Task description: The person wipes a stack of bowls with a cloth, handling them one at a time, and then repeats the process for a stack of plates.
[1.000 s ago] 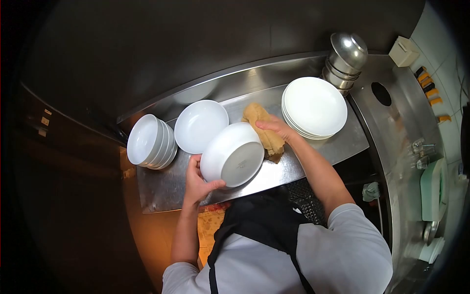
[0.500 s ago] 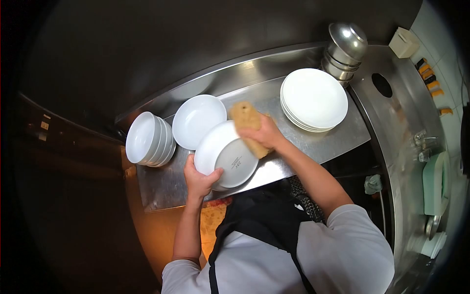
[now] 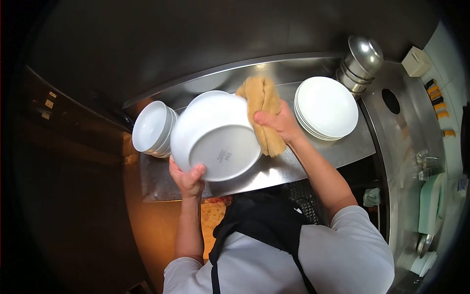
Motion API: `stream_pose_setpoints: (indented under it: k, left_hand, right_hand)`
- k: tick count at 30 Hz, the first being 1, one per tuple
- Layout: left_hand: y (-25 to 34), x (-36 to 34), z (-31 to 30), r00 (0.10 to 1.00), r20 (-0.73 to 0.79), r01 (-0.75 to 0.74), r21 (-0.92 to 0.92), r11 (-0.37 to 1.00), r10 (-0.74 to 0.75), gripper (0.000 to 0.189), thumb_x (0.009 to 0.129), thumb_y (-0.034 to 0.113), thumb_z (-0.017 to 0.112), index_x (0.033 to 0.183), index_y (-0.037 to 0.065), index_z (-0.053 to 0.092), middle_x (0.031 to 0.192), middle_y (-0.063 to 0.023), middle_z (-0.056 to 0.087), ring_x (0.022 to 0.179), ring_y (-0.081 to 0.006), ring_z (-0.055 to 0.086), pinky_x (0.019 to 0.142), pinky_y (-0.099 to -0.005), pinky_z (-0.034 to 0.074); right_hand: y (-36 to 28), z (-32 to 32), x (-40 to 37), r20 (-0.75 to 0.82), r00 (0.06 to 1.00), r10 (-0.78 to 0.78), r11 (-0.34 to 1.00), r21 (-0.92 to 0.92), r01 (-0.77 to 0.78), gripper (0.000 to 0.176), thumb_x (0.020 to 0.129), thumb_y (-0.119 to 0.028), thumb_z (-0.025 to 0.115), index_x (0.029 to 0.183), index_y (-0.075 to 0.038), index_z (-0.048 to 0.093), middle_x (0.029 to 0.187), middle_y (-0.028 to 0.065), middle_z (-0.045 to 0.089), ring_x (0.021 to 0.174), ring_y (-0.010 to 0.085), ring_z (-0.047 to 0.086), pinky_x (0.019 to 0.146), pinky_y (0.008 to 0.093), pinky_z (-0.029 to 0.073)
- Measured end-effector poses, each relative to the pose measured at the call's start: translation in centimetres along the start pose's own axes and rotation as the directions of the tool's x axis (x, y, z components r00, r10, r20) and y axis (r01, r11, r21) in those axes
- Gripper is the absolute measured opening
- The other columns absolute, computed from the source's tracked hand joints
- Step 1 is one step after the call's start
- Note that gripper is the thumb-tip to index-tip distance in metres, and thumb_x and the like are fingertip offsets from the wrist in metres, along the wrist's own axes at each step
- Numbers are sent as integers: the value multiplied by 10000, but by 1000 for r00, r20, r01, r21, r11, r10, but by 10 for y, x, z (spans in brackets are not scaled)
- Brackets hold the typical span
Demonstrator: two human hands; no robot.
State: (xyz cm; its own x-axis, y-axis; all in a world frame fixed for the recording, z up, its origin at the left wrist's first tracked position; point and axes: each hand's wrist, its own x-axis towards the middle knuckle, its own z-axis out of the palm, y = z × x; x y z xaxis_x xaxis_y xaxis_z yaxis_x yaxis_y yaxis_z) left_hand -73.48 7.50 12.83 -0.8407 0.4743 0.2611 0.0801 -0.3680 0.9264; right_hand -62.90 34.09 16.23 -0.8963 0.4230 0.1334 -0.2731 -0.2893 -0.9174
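Note:
A white bowl (image 3: 223, 152) is held up with its underside facing me, a printed mark on its base. My left hand (image 3: 187, 180) grips its lower left rim, thumb on the base. Closed around a tan cloth (image 3: 264, 95), my right hand (image 3: 280, 122) presses it to the bowl's right edge. Behind the held bowl, another white bowl (image 3: 209, 94) on the counter is mostly hidden. To the left stands a tilted stack of white bowls (image 3: 151, 128). A stack of white plates (image 3: 327, 107) sits right of my right hand.
The steel counter (image 3: 161, 183) runs beneath the dishes, with a raised back ledge. Stacked metal bowls (image 3: 364, 55) stand at the back right. Farther right are a steel surface with a dark round hole (image 3: 390, 101), orange-and-black handles (image 3: 435, 98) and a pale green container (image 3: 433, 203).
The held bowl has risen closer to me and shifted left, now covering most of the bowl behind it. My right hand and the cloth have moved slightly right along its edge.

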Motion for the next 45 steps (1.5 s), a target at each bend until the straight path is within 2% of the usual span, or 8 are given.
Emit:
stream_pose_setpoints:
  k: [7,18,29,32,35,39,43,45]
  left_hand:
    - [1,42,41,976,-208,-134,-361,923,61,764,769,200,746,1430,-15,430,1315,-156,558,1146,-283,613,1033,-430,517]
    - [48,77,28,979,168,-32,-438,898,117,794,840,283,798,1449,-41,404,1336,-169,581,1187,-274,623,1023,-398,528]
    - [21,81,78,985,-171,-82,-614,785,-31,688,869,308,726,1419,-23,479,1339,-163,592,1220,-296,596,1067,-433,497]
    - [25,82,72,975,-222,-122,-575,809,-11,670,856,260,745,1399,-37,490,1306,-163,607,1190,-280,611,1059,-416,498]
    - [40,84,60,942,-314,-250,-424,871,117,611,824,163,780,1337,-51,527,1216,-159,645,1092,-252,653,1004,-387,525]
    - [66,86,45,922,-312,-308,-233,922,229,484,791,74,826,1200,-36,592,1067,-122,695,923,-196,684,878,-341,561]
    - [56,66,60,892,-258,-318,230,920,372,429,771,138,889,1062,-6,608,1017,-67,705,888,-131,662,813,-284,544]
    - [57,57,75,927,-211,-291,118,949,310,449,749,146,906,1050,-3,608,1020,-60,704,900,-119,662,817,-280,542]
  right_hand:
    - [30,79,-20,-547,837,-35,945,254,206,627,884,-340,802,1334,-7,518,1226,117,625,1091,198,621,959,348,522]
    - [-13,28,-5,-134,990,-54,881,459,110,801,781,-350,902,1395,-37,493,1231,92,628,1128,233,639,975,363,550]
    - [43,80,-9,-206,976,-68,878,452,157,703,857,-205,844,1420,-74,444,1301,62,570,1180,184,575,1017,337,500]
    - [50,89,-13,-276,951,-142,893,379,243,664,855,-174,839,1393,-47,471,1280,73,609,1140,197,621,982,338,523]
    - [58,61,-21,-31,998,-59,947,-318,46,514,867,-137,814,1298,-8,567,1198,95,683,1059,211,685,922,347,563]
    - [50,50,-35,-196,921,-337,927,-237,289,331,854,-62,799,1143,22,660,1086,124,738,970,202,727,868,346,595]
    - [-30,87,-2,430,434,-792,3,-708,706,715,829,-339,819,1382,20,543,1436,254,535,1312,388,552,1093,500,423]
    - [-58,95,7,550,439,-711,-125,-713,690,797,820,-441,796,1404,25,519,1445,276,502,1353,435,486,1122,522,365]
